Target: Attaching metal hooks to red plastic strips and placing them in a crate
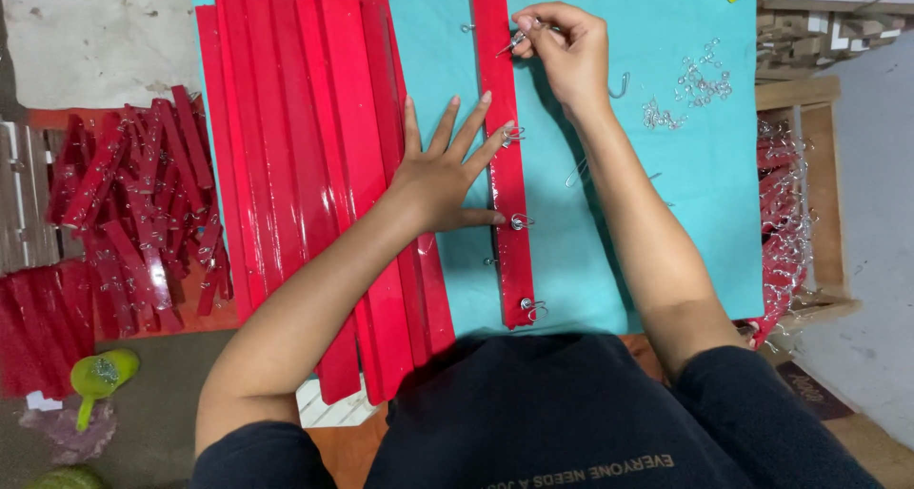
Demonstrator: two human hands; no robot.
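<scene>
Red strip [505, 156] lies lengthwise on the teal mat [666, 213], left hand [443, 170] spread flat pinning it, right hand [562, 46] pinching a small metal hook [514, 41] at its far end; next move probably needs steady alignment with the hole.

The red strip [505, 156] under the left hand [443, 170] runs off the top edge. Whatever small metal piece [514, 39] the right hand [566, 51] pinches is too small to identify. Right of it, loose wire bits [700, 79] blur together; red strips [785, 222] beyond are partly hidden.
</scene>
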